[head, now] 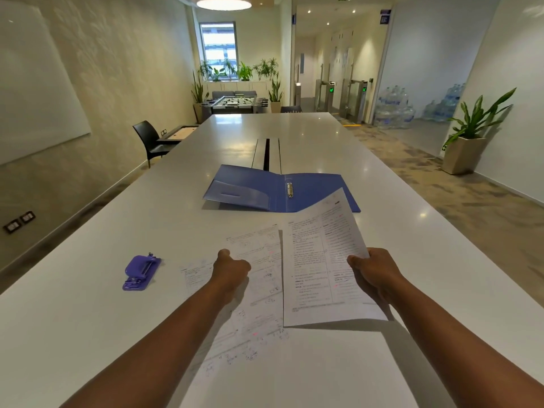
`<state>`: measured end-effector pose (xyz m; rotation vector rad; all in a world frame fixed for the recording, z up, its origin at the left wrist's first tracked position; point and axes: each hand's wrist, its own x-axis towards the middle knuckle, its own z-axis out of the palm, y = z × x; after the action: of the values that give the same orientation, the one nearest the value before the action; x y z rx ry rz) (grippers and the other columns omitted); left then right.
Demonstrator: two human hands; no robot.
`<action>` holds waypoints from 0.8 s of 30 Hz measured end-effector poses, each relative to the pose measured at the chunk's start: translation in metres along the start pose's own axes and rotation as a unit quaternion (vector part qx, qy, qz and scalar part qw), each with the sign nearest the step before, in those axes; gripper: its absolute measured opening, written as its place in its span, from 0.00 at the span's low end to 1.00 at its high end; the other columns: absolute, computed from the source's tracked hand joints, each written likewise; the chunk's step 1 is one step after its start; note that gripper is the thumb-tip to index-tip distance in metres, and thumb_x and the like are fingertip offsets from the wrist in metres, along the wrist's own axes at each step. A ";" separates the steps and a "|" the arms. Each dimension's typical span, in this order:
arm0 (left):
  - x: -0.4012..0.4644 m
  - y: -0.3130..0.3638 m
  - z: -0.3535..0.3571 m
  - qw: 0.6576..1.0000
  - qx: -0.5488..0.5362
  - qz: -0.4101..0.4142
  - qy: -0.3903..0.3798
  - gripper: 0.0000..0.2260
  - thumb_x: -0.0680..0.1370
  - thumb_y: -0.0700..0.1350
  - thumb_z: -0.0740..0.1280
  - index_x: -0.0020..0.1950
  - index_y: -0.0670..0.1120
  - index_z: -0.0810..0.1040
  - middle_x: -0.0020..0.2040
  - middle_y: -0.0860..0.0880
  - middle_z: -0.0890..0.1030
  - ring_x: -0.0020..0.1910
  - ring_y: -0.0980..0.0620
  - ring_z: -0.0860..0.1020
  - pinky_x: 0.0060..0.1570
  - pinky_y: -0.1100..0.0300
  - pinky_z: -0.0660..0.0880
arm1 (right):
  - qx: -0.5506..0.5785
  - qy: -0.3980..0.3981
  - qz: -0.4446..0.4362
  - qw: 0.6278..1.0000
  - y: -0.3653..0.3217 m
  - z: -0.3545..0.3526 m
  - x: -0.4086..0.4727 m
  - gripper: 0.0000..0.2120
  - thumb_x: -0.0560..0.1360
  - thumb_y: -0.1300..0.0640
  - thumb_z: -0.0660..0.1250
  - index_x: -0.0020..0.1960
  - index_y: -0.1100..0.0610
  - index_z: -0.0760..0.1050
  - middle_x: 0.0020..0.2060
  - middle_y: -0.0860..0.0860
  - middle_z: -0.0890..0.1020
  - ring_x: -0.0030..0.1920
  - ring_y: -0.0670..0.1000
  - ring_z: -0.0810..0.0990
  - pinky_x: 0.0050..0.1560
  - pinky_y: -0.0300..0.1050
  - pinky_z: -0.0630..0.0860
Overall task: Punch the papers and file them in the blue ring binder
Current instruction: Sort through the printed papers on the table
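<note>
Lifted sheet: one white printed paper sheet (321, 260), which our right hand (375, 273) pinches at its right edge, its far corner overlapping the binder.
Loose sheets: we count about two white printed pages (259, 290) flat on the white surface (294, 128).
Left hand (231, 270): curled into a fist resting on those pages; whether it grips anything we cannot tell.
Binder: one blue plastic ring binder (250, 184), open, only its metal rings (290, 189) inside.
Punch: one purple hole punch (141, 272), left of the pages.

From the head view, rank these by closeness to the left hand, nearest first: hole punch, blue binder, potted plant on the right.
From the left hand:
1. Purple hole punch, just to its left on the table.
2. Blue ring binder, lying open farther up the table, ahead.
3. Potted plant, on the floor off the table's far right side.
</note>
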<state>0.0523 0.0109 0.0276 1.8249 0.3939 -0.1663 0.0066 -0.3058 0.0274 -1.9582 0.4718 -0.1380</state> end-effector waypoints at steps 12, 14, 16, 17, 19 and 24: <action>0.020 -0.004 -0.011 0.990 -0.081 -0.113 0.004 0.14 0.77 0.30 0.66 0.62 0.32 0.72 0.44 0.38 0.75 0.36 0.44 0.76 0.36 0.55 0.73 | 0.020 -0.062 -0.002 0.998 -0.008 0.046 0.010 0.04 0.80 0.60 0.68 0.49 0.54 0.80 0.47 0.52 0.86 0.44 0.55 0.86 0.37 0.43 0.82; 0.022 -0.003 -0.013 0.988 -0.090 -0.126 0.004 0.15 0.77 0.30 0.67 0.63 0.33 0.73 0.49 0.33 0.76 0.39 0.43 0.78 0.34 0.57 0.73 | 0.017 -0.071 -0.004 0.997 -0.011 0.052 0.015 0.03 0.80 0.59 0.68 0.50 0.55 0.80 0.49 0.53 0.86 0.46 0.56 0.86 0.41 0.46 0.83; 0.025 -0.003 -0.014 0.988 -0.090 -0.129 0.003 0.19 0.77 0.31 0.67 0.67 0.34 0.71 0.50 0.32 0.76 0.40 0.43 0.79 0.36 0.56 0.74 | 0.004 -0.078 -0.007 0.997 -0.013 0.057 0.019 0.04 0.80 0.59 0.68 0.54 0.57 0.80 0.51 0.54 0.85 0.48 0.58 0.85 0.46 0.50 0.83; 0.025 -0.002 -0.014 0.987 -0.093 -0.130 0.001 0.20 0.77 0.31 0.67 0.68 0.33 0.70 0.46 0.34 0.75 0.38 0.43 0.78 0.38 0.55 0.73 | -0.002 -0.082 -0.004 0.997 -0.014 0.060 0.020 0.06 0.80 0.59 0.68 0.55 0.58 0.80 0.51 0.55 0.85 0.49 0.59 0.85 0.49 0.53 0.84; 0.027 -0.003 -0.015 0.985 -0.103 -0.138 0.000 0.19 0.76 0.31 0.67 0.67 0.34 0.70 0.42 0.37 0.74 0.36 0.44 0.78 0.41 0.53 0.73 | -0.029 -0.088 0.005 0.996 -0.011 0.063 0.023 0.06 0.79 0.60 0.68 0.55 0.60 0.80 0.51 0.56 0.85 0.49 0.60 0.85 0.54 0.58 0.85; 0.029 0.002 -0.021 0.977 -0.127 -0.170 -0.019 0.12 0.75 0.30 0.67 0.58 0.33 0.74 0.46 0.38 0.76 0.39 0.44 0.76 0.32 0.56 0.74 | -0.096 -0.102 0.005 0.990 -0.007 0.066 0.028 0.09 0.80 0.59 0.68 0.57 0.62 0.80 0.52 0.57 0.85 0.49 0.60 0.85 0.53 0.56 0.85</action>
<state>0.0786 0.0357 0.0266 1.4915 0.6689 -0.3705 0.0542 -0.2579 0.0022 -2.1319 0.3700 0.1175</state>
